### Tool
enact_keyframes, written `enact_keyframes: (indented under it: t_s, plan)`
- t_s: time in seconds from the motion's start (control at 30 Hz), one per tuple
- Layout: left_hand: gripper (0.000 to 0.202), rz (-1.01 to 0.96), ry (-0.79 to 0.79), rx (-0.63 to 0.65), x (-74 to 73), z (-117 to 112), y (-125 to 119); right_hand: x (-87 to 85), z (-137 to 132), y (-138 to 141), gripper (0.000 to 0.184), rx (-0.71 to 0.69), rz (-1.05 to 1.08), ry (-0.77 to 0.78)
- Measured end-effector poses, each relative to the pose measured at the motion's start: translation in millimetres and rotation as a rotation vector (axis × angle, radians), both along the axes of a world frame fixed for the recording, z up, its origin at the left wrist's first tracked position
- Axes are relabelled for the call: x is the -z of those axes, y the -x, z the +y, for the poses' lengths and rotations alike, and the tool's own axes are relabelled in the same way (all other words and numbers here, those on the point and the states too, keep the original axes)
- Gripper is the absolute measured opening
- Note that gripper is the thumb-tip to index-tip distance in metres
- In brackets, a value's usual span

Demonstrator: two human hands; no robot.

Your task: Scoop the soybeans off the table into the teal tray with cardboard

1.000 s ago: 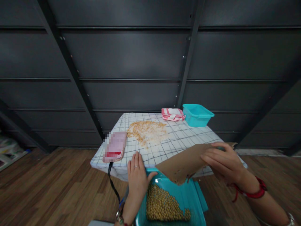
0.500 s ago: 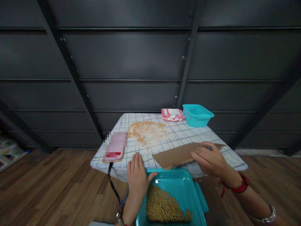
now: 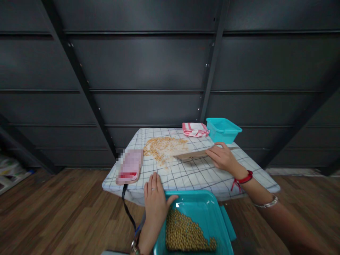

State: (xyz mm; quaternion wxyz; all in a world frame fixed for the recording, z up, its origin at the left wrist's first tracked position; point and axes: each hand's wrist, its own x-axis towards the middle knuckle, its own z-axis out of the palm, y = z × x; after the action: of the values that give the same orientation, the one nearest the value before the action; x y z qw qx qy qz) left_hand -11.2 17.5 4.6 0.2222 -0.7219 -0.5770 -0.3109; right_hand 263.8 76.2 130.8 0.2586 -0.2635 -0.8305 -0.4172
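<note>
My right hand is closed round a strip of brown cardboard, held low over the right side of the table. The strip's left end reaches the edge of a spread of rice and yellow soybeans on the checked cloth. My left hand lies flat with fingers extended on the cloth's front edge, its thumb over the rim of a teal tray. Inside that tray is a heap of greenish-yellow beans, gathered toward its left and near side.
A white checked cloth covers the table. At its back right stand a turquoise basket and a folded pink-striped towel. A pink phone-like object, partly pixelated, lies at left with a black strap. A dark panelled wall rises behind.
My right hand has carried the cardboard away from the tray's edge, up and back toward the rice and soybeans, and tilted it so it looks narrower. My left hand stays put.
</note>
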Motion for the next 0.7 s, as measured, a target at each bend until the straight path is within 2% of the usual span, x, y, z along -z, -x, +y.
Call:
enact_keyframes:
  t_s: [0.23,0.37,0.53,0.7]
  plan:
    - [0.091,0.005,-0.013,-0.009,-0.8,0.4,-0.7,-10.0,38.3,3.2,0.025,0.010,0.002,-0.003]
    - [0.091,0.007,-0.035,-0.006,0.6,0.9,-0.4,-23.6,46.3,4.9,0.024,-0.003,0.032,-0.027]
    - [0.091,-0.037,-0.014,0.009,3.0,1.0,0.1,-41.3,21.0,6.2,0.020,-0.030,0.087,-0.039]
    - [0.092,-0.024,-0.041,0.007,1.6,1.0,0.1,-34.4,-19.4,13.6,0.023,-0.101,0.018,0.059]
